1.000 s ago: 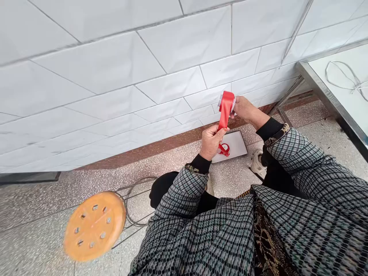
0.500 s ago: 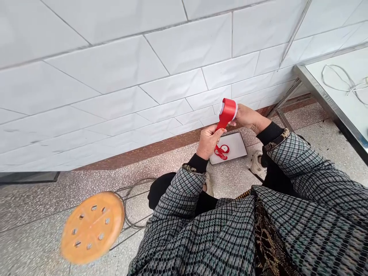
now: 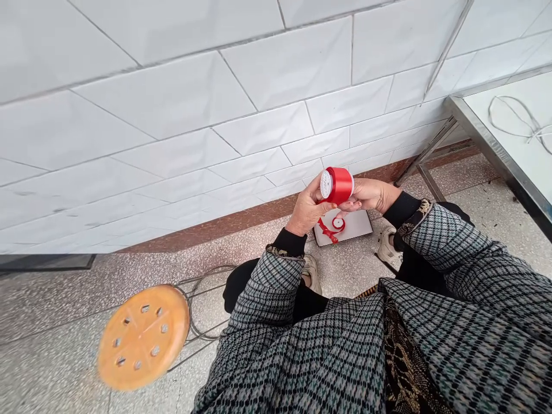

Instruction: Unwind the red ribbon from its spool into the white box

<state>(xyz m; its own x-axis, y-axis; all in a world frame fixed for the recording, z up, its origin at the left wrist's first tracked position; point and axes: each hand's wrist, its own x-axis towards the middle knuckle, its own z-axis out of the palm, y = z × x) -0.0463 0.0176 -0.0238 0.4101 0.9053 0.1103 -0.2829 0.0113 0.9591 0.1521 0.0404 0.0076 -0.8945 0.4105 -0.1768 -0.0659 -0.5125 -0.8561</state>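
Note:
Between my hands is a spool of red ribbon [image 3: 341,185], its white labelled end turned to the left. My left hand [image 3: 305,210] is closed round the spool's left side and lower edge, with the thumb beneath it. From the right, my right hand [image 3: 370,194] grips the other end, its fingers curled under the spool. Below them on the floor lies a shallow white tray [image 3: 360,227] with a dark rim. Inside it is a narrow roll of red ribbon [image 3: 338,223] with a loose red tail.
An orange round stool [image 3: 144,339] with holes and thin metal legs lies on its side at the lower left. A steel-framed table [image 3: 487,138] with a white cable [image 3: 513,115] stands at right. White tiled wall [image 3: 194,86] rises ahead.
The spool has turned so that its labelled end faces left, and it sits lower. The ribbon strip stretched toward my left hand no longer shows; that hand has moved onto the spool.

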